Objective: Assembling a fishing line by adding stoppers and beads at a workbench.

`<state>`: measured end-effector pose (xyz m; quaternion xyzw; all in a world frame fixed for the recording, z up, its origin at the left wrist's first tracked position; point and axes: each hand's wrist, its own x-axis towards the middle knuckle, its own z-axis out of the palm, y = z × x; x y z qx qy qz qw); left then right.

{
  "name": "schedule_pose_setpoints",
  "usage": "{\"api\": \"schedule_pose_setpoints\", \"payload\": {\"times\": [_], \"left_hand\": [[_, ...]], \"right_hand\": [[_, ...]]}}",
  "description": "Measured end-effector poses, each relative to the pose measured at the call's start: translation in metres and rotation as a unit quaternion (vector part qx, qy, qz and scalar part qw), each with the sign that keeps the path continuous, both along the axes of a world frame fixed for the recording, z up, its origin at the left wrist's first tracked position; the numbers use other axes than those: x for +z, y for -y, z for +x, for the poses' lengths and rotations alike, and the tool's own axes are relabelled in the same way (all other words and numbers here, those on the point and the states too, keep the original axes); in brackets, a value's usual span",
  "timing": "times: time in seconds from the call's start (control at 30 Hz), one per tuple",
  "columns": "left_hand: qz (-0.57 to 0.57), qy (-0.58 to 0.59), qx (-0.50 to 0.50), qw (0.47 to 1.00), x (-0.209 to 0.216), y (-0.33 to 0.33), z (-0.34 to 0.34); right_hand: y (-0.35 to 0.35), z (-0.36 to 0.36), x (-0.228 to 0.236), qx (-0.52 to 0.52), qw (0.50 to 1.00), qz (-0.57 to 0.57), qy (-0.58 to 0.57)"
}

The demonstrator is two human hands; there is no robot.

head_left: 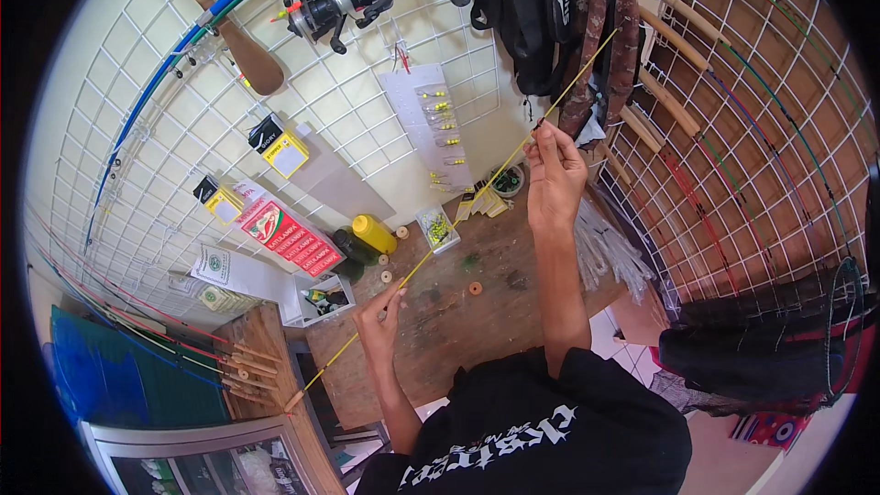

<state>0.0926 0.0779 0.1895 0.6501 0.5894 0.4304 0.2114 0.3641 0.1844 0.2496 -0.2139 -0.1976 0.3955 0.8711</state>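
Note:
A thin yellow fishing rod (431, 254) slants across the view, its cork-coloured handle end (293, 401) low at left and its tip up at right. My left hand (378, 319) pinches the rod's lower part between thumb and fingers. Higher up, my right hand (556, 170) has its fingertips closed at the rod, beside a small dark piece whose kind I cannot make out. Below the rod lies a worn wooden table (449, 339), with several small cork rings (475, 289) on it.
A yellow bottle (373, 234), a dark jar and a small white box (437, 229) stand along the table's back. White wire grids carry a spinning reel (353, 0), packets and bags. More rods (678, 110) hang at right; others (252, 371) lean at left by a glass case.

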Motion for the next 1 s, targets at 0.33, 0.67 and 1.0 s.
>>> {"api": "schedule_pose_setpoints", "payload": {"times": [0.33, 0.67, 1.0], "left_hand": [[-0.020, -0.021, -0.013, 0.999, -0.009, 0.010, -0.005], [0.039, -0.015, -0.035, 0.999, -0.027, 0.021, -0.008], [0.053, 0.004, -0.031, 0.998, -0.030, 0.033, -0.006]], "right_hand": [[0.013, 0.011, 0.009, 0.035, 0.997, -0.049, 0.043], [0.025, 0.017, 0.014, -0.014, 0.991, -0.102, 0.081], [0.028, 0.015, 0.032, -0.013, 0.993, -0.104, 0.058]]}}
